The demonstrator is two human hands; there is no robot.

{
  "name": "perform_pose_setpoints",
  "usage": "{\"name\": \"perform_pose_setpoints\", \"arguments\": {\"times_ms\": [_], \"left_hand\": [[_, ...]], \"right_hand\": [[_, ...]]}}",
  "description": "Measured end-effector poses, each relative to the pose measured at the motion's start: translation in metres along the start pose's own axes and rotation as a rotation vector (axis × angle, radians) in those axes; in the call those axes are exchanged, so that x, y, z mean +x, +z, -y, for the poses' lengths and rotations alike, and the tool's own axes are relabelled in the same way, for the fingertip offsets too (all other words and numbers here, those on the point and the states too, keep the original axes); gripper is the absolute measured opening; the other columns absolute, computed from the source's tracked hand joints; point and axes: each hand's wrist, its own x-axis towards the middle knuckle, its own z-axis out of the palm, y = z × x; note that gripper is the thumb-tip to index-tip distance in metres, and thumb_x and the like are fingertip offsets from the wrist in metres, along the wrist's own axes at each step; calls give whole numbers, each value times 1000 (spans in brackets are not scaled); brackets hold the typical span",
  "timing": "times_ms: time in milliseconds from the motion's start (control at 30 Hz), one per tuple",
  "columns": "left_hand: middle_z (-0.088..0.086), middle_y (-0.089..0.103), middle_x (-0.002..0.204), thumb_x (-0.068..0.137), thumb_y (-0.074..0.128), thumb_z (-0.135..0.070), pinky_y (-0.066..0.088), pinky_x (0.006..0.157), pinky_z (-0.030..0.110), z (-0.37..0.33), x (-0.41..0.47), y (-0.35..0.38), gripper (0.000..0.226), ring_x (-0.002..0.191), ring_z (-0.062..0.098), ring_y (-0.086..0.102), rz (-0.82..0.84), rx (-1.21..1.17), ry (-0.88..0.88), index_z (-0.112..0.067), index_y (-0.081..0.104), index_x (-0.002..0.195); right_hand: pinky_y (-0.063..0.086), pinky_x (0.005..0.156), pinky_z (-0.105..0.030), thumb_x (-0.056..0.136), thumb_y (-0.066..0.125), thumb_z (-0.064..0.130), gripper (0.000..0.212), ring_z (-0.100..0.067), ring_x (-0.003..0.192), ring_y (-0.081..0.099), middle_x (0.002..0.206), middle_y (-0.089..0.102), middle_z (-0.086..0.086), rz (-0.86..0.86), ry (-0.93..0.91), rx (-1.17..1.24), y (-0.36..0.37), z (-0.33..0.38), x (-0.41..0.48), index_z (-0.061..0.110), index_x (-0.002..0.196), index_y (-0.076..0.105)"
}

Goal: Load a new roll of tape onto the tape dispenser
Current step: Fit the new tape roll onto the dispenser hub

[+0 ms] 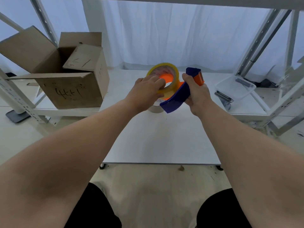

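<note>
A blue tape dispenser (176, 97) with an orange hub and an orange serrated cutter is held above the white table (161, 139). My right hand (196, 91) is wrapped around its frame, just below the cutter. A yellowish clear tape roll (172, 69) sits around the orange hub (167, 77). My left hand (147, 92) grips the near side of this roll, with fingers pressed on the hub. Directly under the dispenser a second tape roll (154, 109) lies on the table, mostly hidden.
An open cardboard box (70, 89) with handwriting stands on a low shelf at the left. A clear plastic tray (235, 89) holding dark metal parts sits at the right. White metal rack posts rise on both sides. A white curtain hangs behind.
</note>
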Motion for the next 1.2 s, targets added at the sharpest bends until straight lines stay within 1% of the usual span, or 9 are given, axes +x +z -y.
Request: {"name": "perform_pose_setpoints", "arguments": {"times_ms": [167, 467, 533, 700, 800, 933, 1067, 1133, 1200], "left_hand": [[6, 55, 116, 89, 57, -15, 37, 85, 32, 5, -3, -2, 20, 105, 25, 45, 68, -109, -42, -10, 53, 108], [4, 55, 107, 89, 59, -24, 40, 82, 25, 15, -10, -7, 17, 95, 14, 47, 51, -232, -76, -13, 60, 102], [4, 54, 105, 92, 55, -29, 45, 83, 28, 14, -10, -6, 21, 92, 17, 53, 41, -306, -164, -12, 59, 103], [9, 44, 133, 90, 55, -42, 45, 96, 36, 18, -10, -3, 47, 115, 25, 52, 75, -416, -441, -20, 45, 131], [-2, 56, 110, 95, 43, -44, 45, 83, 27, 10, -11, -11, 31, 101, 17, 54, 129, -729, -482, -26, 52, 119], [-2, 63, 93, 89, 24, -67, 47, 82, 37, 11, -6, -18, 58, 87, 18, 60, 280, -954, -768, -21, 55, 109], [-8, 62, 47, 93, 47, -47, 51, 57, 23, 5, -6, -18, 36, 43, 6, 60, 336, -1062, -812, -16, 58, 79], [-9, 58, 40, 93, 49, -42, 46, 46, 19, 0, -3, -16, 33, 36, 5, 56, 237, -1098, -802, -15, 57, 74], [-5, 61, 47, 92, 51, -42, 47, 52, 22, -3, 1, -16, 33, 42, 8, 58, 170, -1091, -800, -15, 58, 75]], "right_hand": [[58, 84, -46, 76, 75, 28, 56, -26, 104, 62, 101, 61, -4, 2, 16, 12, 2, -5, -2, 17, 124, 48], [58, 82, -40, 79, 71, 29, 57, -24, 103, 60, 103, 60, -4, 15, 26, 70, 9, -5, -4, 16, 128, 46], [58, 77, -38, 80, 69, 30, 54, -24, 100, 60, 103, 59, -4, 32, 16, 30, 5, -6, -3, 16, 126, 46], [57, 70, -37, 84, 64, 37, 36, -25, 89, 60, 95, 60, -6, 176, 12, -121, -3, -3, -4, 18, 113, 51], [57, 84, -45, 85, 63, 36, 42, -28, 91, 64, 98, 64, -7, 257, 1, -191, -2, -2, -5, 20, 121, 50], [55, 86, -45, 86, 64, 29, 48, -29, 91, 63, 102, 63, -9, 362, -62, -247, -2, -2, -9, 21, 130, 46], [53, 87, -43, 90, 60, 28, 45, -28, 96, 61, 111, 61, -9, 430, -86, -213, 3, 0, -12, 22, 132, 46], [52, 88, -40, 90, 61, 31, 46, -26, 99, 63, 116, 63, -6, 430, -91, -180, 6, 0, -12, 23, 132, 45], [55, 90, -40, 86, 65, 30, 49, -25, 101, 65, 117, 64, -3, 448, -114, -239, 8, 0, -11, 26, 130, 44]]}}
